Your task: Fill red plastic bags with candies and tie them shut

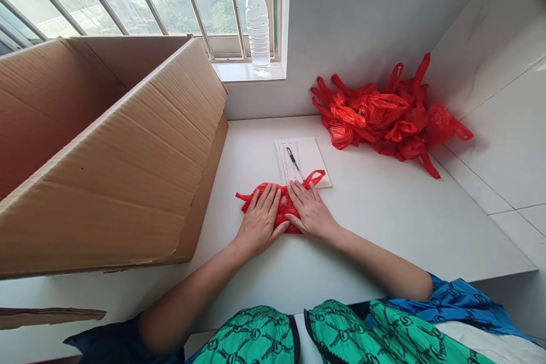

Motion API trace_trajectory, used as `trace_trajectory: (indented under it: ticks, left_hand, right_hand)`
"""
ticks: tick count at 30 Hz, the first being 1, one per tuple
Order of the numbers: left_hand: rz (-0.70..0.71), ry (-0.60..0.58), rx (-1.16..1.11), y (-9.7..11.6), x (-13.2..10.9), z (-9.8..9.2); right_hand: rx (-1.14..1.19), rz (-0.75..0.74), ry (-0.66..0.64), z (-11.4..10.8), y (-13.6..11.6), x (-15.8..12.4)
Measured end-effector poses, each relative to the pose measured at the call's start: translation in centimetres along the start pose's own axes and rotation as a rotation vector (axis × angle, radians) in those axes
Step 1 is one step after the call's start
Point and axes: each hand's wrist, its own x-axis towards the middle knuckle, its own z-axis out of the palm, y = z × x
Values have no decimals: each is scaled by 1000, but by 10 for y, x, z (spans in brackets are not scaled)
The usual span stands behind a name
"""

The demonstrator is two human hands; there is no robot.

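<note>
A red plastic bag (282, 203) lies flattened on the white table (375, 222), its handles sticking out to the left and upper right. My left hand (261, 218) rests flat on the bag's left half, fingers stretched out and pressed down. Beside it, my right hand (310, 210) lies flat on the right half, fingers extended too. Both thumbs nearly meet over the bag's middle. Neither hand grips anything.
A big open cardboard box (106, 148) stands on its side at left. Behind the bag a paper sheet (307, 154) carries a pen (293, 159). A heap of red bags (384, 111) fills the back right corner. A water bottle (257, 20) stands on the windowsill.
</note>
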Motion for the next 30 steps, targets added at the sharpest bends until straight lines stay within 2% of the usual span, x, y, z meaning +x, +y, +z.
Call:
trace_trajectory:
  ticks: [13, 17, 20, 22, 25, 28, 30]
  left_hand:
    - [-7, -10, 12, 0, 1, -1]
    - [-10, 25, -126, -6, 2, -16]
    - [-112, 102, -239, -11, 4, -30]
    - [-173, 160, -259, -14, 6, -35]
    - [-190, 161, -247, -17, 8, -32]
    - [-192, 55, -259, -16, 8, -29]
    - [-195, 21, -309, -13, 8, -34]
  right_hand:
    - [22, -18, 9, 1, 2, 1]
    - [106, -42, 93, -18, 6, 3]
    - [203, 41, 234, -38, 13, 5]
    - [236, 111, 272, -45, 18, 5]
    - [220, 153, 160, -45, 22, 3]
    - [217, 135, 22, -40, 20, 0]
    - [265, 89, 17, -41, 18, -2]
